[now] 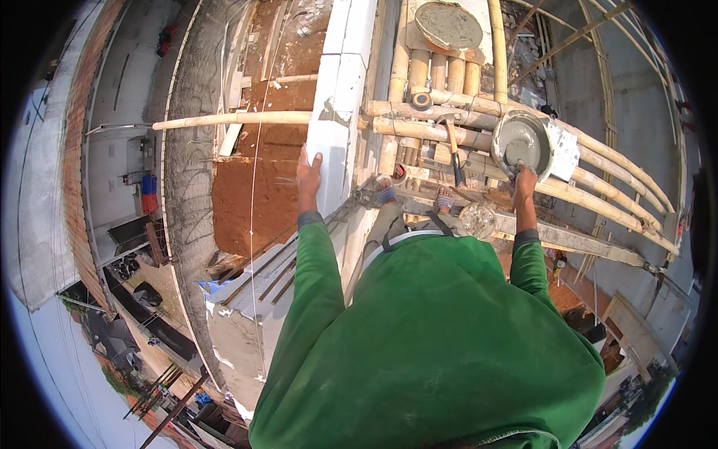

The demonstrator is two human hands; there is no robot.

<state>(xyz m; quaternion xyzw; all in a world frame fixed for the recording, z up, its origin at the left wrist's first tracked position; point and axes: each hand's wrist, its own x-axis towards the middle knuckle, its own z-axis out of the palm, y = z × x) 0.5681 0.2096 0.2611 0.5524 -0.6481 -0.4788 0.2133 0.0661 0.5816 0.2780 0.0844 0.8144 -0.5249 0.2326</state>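
Working the mortar [516,137] in the bucket [552,152] appears the step in hand: the right hand [526,182] is at its near rim, gripping what, I cannot tell. The left hand [309,173], thumb and fingers apart, rests against the white block wall [340,82]. Next move likely calls for a level lift, clear of the hammer [452,141] and bamboo poles [419,132]. A second mortar basin [428,43] sits beyond.

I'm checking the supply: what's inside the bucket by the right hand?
Grey mortar shows in the bucket; it hides the bottom, and the right hand covers part of the near rim.
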